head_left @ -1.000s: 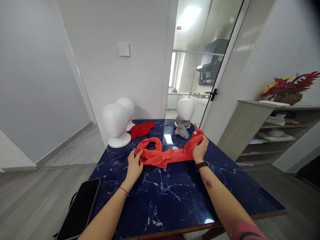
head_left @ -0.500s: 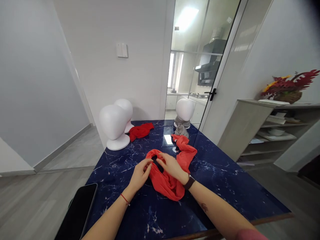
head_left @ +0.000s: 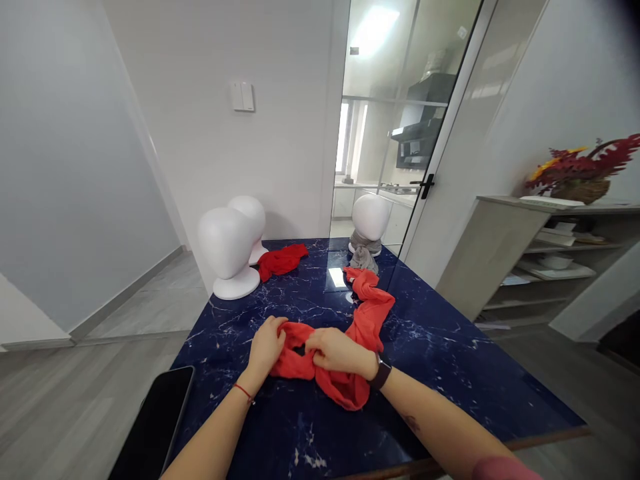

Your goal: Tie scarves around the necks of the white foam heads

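A coral-red scarf (head_left: pixel 371 317) lies twisted on the dark blue marbled table (head_left: pixel 415 373), its near part bent into loops with a small opening. My left hand (head_left: pixel 266 347) is closed on the left end of the loop. Beside that opening, my right hand (head_left: pixel 336 350) pinches the scarf's middle, fingers bent into the cloth. The fingertips of both hands are partly hidden by fabric. From my right hand the scarf trails back towards a grey scarf (head_left: pixel 365 259) around the neck of a white mannequin head (head_left: pixel 371 217).
Two more white mannequin heads, the nearer one (head_left: pixel 225 243) overlapping the other (head_left: pixel 249 212), stand at the back left. A darker red cloth (head_left: pixel 283 260) lies beside them. A black phone-like device (head_left: pixel 153 423) is at the left edge. Behind is a glass door (head_left: pixel 380 133); shelves (head_left: pixel 520 250) stand right.
My left hand has moved left and pulled the scarf's loop out that way. My right hand has lowered slightly and closed on the cloth. The loop's opening has become smaller.
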A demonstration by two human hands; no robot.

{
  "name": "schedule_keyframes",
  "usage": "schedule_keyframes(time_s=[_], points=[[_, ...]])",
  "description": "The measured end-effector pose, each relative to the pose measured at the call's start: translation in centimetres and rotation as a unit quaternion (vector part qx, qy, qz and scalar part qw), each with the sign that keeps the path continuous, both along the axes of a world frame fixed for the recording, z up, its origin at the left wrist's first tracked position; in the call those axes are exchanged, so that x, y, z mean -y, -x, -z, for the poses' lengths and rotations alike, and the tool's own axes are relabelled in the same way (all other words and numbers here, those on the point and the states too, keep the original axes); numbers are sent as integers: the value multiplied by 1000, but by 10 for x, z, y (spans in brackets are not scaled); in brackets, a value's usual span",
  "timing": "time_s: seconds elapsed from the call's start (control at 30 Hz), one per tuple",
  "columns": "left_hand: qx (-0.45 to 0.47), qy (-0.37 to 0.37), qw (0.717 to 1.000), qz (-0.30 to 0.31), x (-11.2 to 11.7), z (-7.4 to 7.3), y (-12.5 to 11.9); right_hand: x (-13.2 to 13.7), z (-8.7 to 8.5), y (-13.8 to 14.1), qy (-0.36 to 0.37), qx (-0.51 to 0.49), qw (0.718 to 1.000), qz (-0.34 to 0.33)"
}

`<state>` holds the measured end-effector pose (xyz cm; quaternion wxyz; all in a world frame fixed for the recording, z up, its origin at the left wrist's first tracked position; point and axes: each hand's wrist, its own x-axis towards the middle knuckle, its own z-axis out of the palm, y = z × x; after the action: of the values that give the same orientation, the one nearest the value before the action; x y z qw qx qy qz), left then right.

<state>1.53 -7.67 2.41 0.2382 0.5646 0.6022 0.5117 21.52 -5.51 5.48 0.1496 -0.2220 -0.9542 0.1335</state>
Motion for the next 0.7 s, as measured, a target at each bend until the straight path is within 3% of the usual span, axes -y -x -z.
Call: schedule_keyframes(time_s=[0.13,0.27,0.33,0.47,0.53,0.7], points=[[4,-29,997,-67,-1,-8,6,-29,-6,-25,-67,3,975,210],[-15,-17,1000,-21,0,-10,0,-51,-3,-41,-120,-3,933,340],[-29,-25,999,19,1,-9,-6,-49,0,-38,-132,-36,937,321],[-58,-40,992,105,5,-9,-13,-26,6,-16,-63,-86,988,109],[-65,-14,988,142,7,-10,-15,-13,10,-6,-12,-77,996,33],[16,14,985,172,8,-9,-18,-7,24,4,14,-48,998,45]])
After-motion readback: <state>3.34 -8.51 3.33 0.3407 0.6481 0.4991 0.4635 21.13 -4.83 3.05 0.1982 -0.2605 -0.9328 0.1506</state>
